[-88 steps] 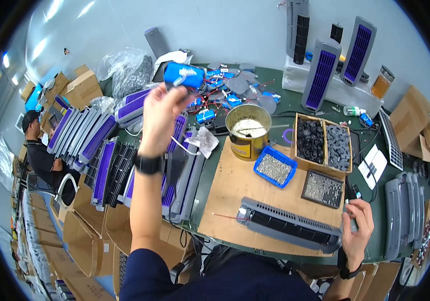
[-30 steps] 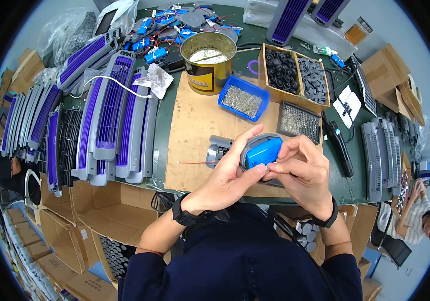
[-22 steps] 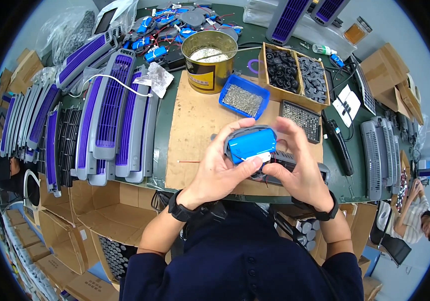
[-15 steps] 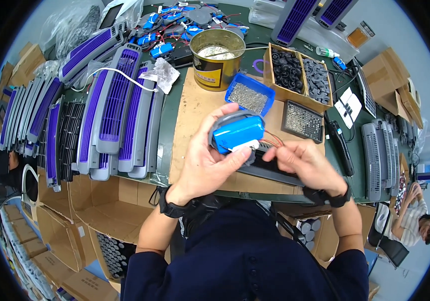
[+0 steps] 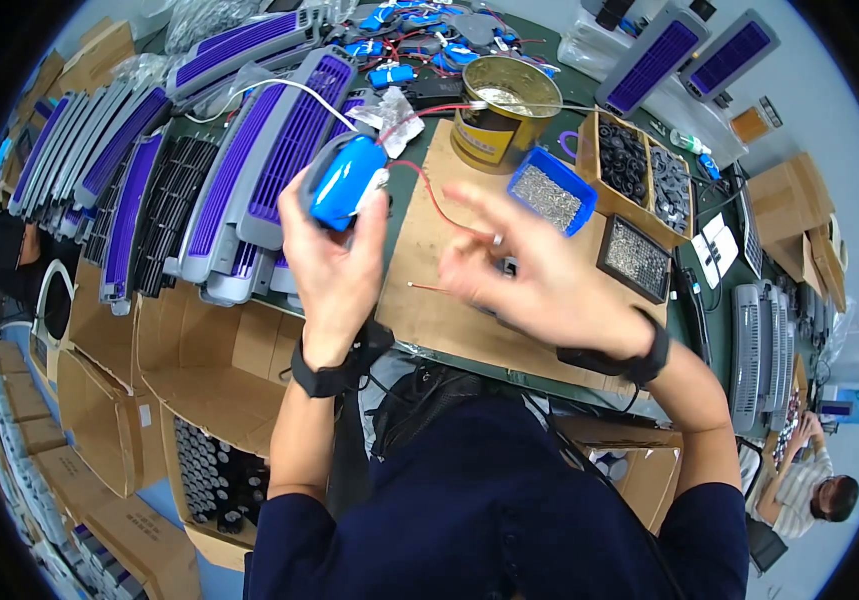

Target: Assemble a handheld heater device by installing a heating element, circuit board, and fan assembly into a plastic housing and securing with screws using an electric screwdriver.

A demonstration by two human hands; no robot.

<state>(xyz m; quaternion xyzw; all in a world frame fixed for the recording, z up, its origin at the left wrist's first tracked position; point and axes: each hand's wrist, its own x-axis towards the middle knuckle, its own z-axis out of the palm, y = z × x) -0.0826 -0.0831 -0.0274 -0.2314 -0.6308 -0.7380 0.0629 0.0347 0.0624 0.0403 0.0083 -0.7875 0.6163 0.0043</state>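
My left hand (image 5: 331,285) grips a blue-wrapped battery pack (image 5: 349,185) on a grey round part, raised over the table's left side beside the purple-and-grey housings. Red wires (image 5: 431,190) run from the pack; one bends right to a small white connector close to my right hand. My right hand (image 5: 539,270) is blurred over the cardboard sheet, its fingers spread and thumb apart, and I see nothing gripped in it. Partly covered by that hand is a dark part on the cardboard (image 5: 414,255). Another thin wire end lies left of the hand.
A yellow-and-black tin (image 5: 489,135), a blue tray of small metal parts (image 5: 589,205), a dark screw box (image 5: 607,262) and a wooden two-part box (image 5: 639,218) stand behind. Purple-grey housings (image 5: 304,150) crowd the left. Battery packs with wires (image 5: 389,76) are heaped at the back.
My left hand has carried the battery pack to the left and tilted it. My right hand has let go of the wires and spread its fingers. The whole view has shifted.
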